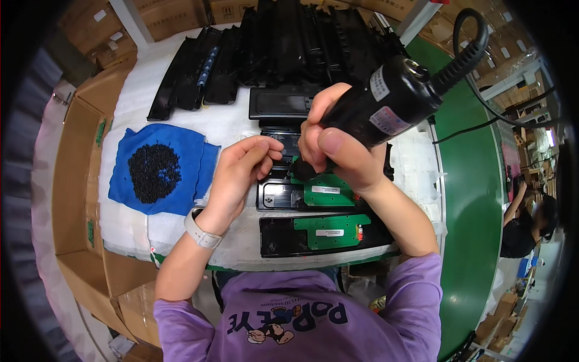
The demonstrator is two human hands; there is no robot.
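My right hand is wrapped round a black electric screwdriver, whose cord end points up and right. Its lower end comes down over a black plastic panel with a green circuit board on it. Curled beside that panel is my left hand, fingertips pinched together near the tool's lower end; anything between them is too small to make out. Closer to me lies another black panel with a green circuit board. To the left, a blue cloth bears a heap of small black screws.
Many black plastic housings are lined up at the back of the white-covered table. An open cardboard box stands on the left. The cord hangs at upper right, above a green surface. Another person is at far right.
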